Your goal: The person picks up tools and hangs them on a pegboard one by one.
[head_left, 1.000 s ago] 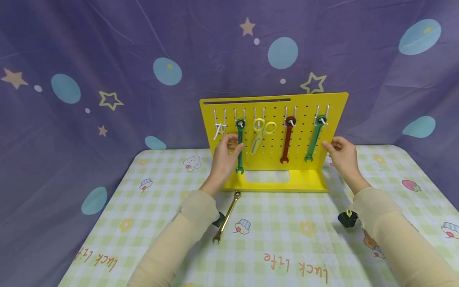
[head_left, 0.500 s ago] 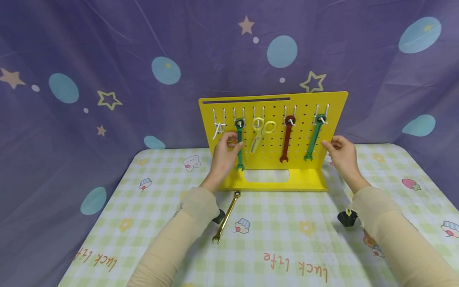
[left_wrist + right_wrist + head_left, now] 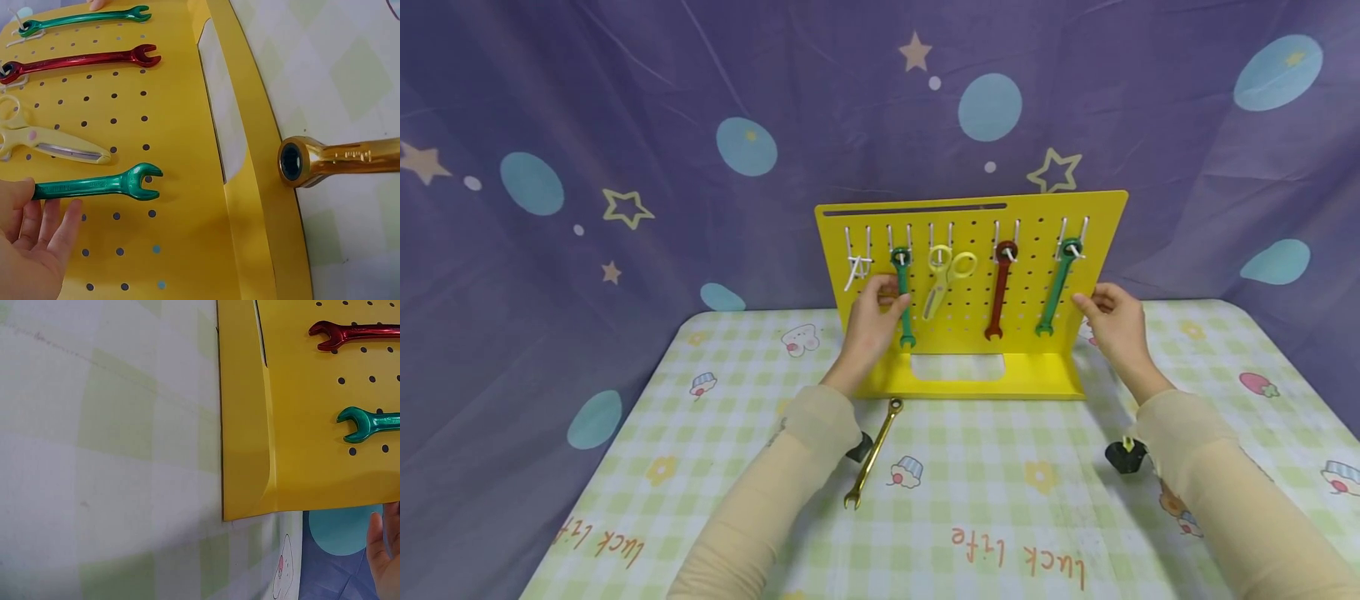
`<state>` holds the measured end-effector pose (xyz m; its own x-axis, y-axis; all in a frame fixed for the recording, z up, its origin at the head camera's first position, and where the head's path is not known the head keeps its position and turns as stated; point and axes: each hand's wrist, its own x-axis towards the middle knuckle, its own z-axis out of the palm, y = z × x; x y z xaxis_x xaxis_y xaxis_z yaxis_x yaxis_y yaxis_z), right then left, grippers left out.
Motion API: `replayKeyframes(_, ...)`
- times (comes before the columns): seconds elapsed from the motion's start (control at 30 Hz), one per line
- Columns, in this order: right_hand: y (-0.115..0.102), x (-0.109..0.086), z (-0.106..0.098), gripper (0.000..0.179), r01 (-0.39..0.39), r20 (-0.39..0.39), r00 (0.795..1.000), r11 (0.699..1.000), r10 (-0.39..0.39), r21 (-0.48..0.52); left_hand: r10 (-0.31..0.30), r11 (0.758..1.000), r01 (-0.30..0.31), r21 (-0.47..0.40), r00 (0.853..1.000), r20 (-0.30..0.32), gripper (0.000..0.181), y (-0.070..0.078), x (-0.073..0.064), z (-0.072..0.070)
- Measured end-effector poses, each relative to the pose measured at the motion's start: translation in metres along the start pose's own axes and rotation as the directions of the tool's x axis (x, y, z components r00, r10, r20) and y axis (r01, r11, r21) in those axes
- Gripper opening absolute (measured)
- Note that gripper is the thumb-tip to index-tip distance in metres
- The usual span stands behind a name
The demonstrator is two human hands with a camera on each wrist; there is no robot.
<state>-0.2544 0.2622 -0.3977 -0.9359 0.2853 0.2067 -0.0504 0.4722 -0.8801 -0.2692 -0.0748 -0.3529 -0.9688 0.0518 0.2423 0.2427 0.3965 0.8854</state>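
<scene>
My left hand [image 3: 871,321] pinches the shaft of a green combination wrench [image 3: 94,186] between thumb and fingers. That wrench's ring end is on a white hook near the left of a yellow pegboard [image 3: 955,342], and its open end points down. At the board's right edge, my right hand [image 3: 1118,323] grips the edge between thumb and fingers. Yellow scissors [image 3: 938,283], a red wrench [image 3: 998,296] and a second green wrench [image 3: 1057,292] hang on other hooks. A gold wrench [image 3: 874,454] lies on the tablecloth in front of the board.
A white hook [image 3: 857,271] at the board's far left holds no tool. The board stands on a checked tablecloth [image 3: 985,500], with a purple patterned curtain [image 3: 865,108] behind. A small dark object [image 3: 1126,456] sits beside the right sleeve; another [image 3: 859,447] is by the left sleeve.
The lower end of the held green wrench has shifted slightly up and to the right, its ring staying at the hook. My right hand stays at the board's edge.
</scene>
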Motion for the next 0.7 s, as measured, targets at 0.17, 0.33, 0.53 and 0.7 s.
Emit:
replayKeyframes(0.17,-0.001,0.000,0.000,0.048,0.005,-0.001,1.000,1.000,-0.005,-0.002,-0.025,1.000,0.025,0.006,1.000,0.015,0.031,-0.002,0.000,-0.001)
replayKeyframes(0.33,0.000,0.001,0.000,0.047,0.004,-0.007,1.000,1.000,-0.004,-0.002,-0.049,0.999,0.049,-0.008,0.998,0.047,0.029,-0.010,-0.004,-0.003)
replayKeyframes(0.53,0.001,0.000,0.001,0.045,0.010,-0.014,1.000,1.000,-0.010,0.001,-0.063,0.998,0.064,-0.007,0.997,0.042,0.027,-0.021,-0.019,-0.006)
replayKeyframes(0.7,0.001,-0.001,0.000,0.045,0.012,-0.015,1.000,1.000,-0.012,-0.004,-0.059,0.998,0.056,0.032,0.995,0.076,0.025,-0.026,-0.033,-0.010)
